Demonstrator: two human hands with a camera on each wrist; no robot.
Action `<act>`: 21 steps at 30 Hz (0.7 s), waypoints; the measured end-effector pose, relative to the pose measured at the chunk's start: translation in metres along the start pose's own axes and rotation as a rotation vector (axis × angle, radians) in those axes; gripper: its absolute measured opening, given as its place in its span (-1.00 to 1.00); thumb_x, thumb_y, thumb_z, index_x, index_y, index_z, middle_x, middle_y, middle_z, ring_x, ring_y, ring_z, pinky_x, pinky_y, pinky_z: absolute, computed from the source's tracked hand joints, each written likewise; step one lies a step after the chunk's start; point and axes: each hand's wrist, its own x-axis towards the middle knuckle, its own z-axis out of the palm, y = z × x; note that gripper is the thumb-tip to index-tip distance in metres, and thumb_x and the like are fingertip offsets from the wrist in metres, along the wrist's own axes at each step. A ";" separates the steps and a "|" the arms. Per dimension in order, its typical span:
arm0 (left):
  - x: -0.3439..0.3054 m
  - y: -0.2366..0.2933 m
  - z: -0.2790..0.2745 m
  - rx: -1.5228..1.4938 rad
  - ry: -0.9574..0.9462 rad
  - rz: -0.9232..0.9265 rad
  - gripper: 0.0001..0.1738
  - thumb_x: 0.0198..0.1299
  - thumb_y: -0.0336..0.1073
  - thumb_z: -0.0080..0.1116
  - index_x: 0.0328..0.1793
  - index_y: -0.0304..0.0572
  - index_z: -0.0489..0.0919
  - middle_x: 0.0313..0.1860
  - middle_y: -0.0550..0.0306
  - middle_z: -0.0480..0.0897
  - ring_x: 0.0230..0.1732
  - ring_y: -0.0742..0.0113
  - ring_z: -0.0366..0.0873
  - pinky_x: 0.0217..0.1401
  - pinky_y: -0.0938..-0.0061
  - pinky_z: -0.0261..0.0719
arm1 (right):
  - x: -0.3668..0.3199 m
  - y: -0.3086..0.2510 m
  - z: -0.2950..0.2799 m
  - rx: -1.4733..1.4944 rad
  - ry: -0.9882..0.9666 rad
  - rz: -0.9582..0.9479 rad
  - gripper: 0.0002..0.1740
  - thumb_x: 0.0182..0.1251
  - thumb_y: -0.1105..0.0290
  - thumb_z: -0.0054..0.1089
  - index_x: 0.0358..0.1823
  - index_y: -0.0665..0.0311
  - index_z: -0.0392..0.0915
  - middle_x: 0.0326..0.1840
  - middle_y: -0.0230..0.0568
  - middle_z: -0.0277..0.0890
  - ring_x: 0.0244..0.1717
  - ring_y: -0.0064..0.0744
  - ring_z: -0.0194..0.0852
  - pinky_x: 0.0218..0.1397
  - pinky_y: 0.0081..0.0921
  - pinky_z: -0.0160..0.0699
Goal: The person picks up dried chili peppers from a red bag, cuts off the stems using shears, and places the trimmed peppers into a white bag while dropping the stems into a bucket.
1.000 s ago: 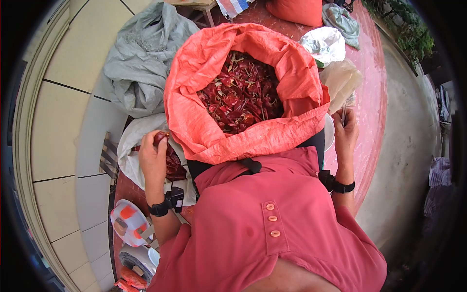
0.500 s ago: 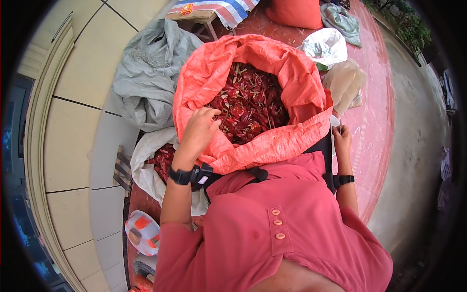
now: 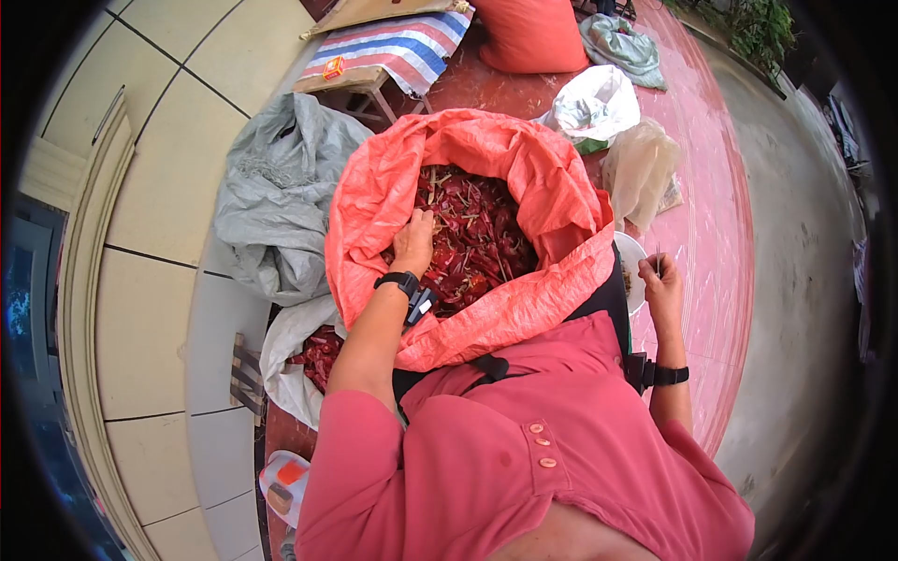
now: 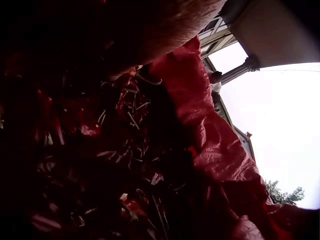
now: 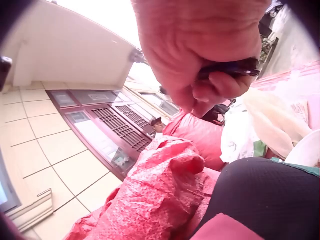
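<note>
My left hand (image 3: 413, 245) reaches into a large coral-red woven sack (image 3: 552, 173) and touches the dried red chillies (image 3: 477, 224) near its left side. Its fingertips point down among the chillies; whether they pinch one I cannot tell. In the left wrist view the chillies (image 4: 135, 200) are dark, with thin pale stems among them. Off to the right, my right hand (image 3: 663, 290) grips a slim metal tool (image 3: 659, 262) beside a white bucket (image 3: 634, 266). The right wrist view shows the tool's dark handle (image 5: 227, 67) inside the curled fingers.
A white sack (image 3: 288, 360) with more red chillies stands at the lower left. Behind it lies a grey sack (image 3: 281, 206). A stool (image 3: 360, 84), a full red sack (image 3: 531, 37), a white bag (image 3: 594, 103) and a beige bag (image 3: 645, 168) are farther off.
My left hand held a dark red chilli over the white sack, then moved up and right into the coral-red sack. My right hand stays beside the bucket with the tool. The head view has shifted.
</note>
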 end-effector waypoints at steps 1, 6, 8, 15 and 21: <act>-0.005 0.007 -0.012 -0.039 -0.002 -0.025 -0.52 0.18 -0.38 0.14 0.27 -0.05 0.42 0.05 -0.04 0.47 -0.04 -0.10 0.57 -0.03 0.09 0.54 | 0.001 -0.012 -0.001 0.026 -0.006 0.001 -0.84 0.29 0.41 0.22 -0.37 0.34 0.46 -0.49 -0.42 0.39 -0.44 -0.66 0.26 -0.36 -0.60 0.31; -0.027 0.050 -0.058 -0.315 0.195 -0.078 -0.55 0.11 -0.32 0.24 0.17 -0.10 0.52 -0.07 -0.01 0.64 0.02 -0.04 0.57 0.02 0.21 0.53 | -0.001 -0.095 0.022 0.201 -0.211 0.051 -0.86 0.33 0.38 0.20 -0.33 0.29 0.52 -0.46 -0.55 0.36 -0.45 -0.75 0.16 -0.40 -0.68 0.16; -0.035 0.065 -0.075 -0.328 0.256 0.013 -0.58 0.10 -0.30 0.24 0.14 -0.11 0.54 -0.07 0.01 0.64 -0.01 0.00 0.56 0.02 0.24 0.52 | -0.002 -0.119 0.049 0.264 -0.404 0.045 -0.89 0.31 0.39 0.22 -0.29 0.28 0.54 -0.43 -0.57 0.38 -0.41 -0.77 0.19 -0.35 -0.69 0.20; -0.053 0.106 -0.110 -0.377 0.431 0.180 -0.61 -0.10 -0.44 0.32 -0.07 -0.20 0.54 -0.17 0.02 0.57 -0.12 0.00 0.52 -0.04 0.24 0.50 | -0.019 -0.142 0.163 0.434 -0.707 -0.147 -0.81 0.22 0.44 0.33 -0.16 0.29 0.56 -0.32 -0.50 0.45 -0.28 -0.70 0.36 -0.20 -0.68 0.37; -0.065 0.116 -0.099 -0.841 0.337 0.121 -0.48 -0.08 -0.55 0.30 0.04 -0.27 0.36 -0.10 -0.09 0.56 -0.10 0.01 0.58 -0.04 0.27 0.55 | -0.029 -0.139 0.178 0.054 -0.443 -0.652 -0.83 0.07 0.47 0.37 -0.29 0.20 0.59 -0.34 -0.27 0.44 -0.30 -0.32 0.49 -0.22 -0.48 0.46</act>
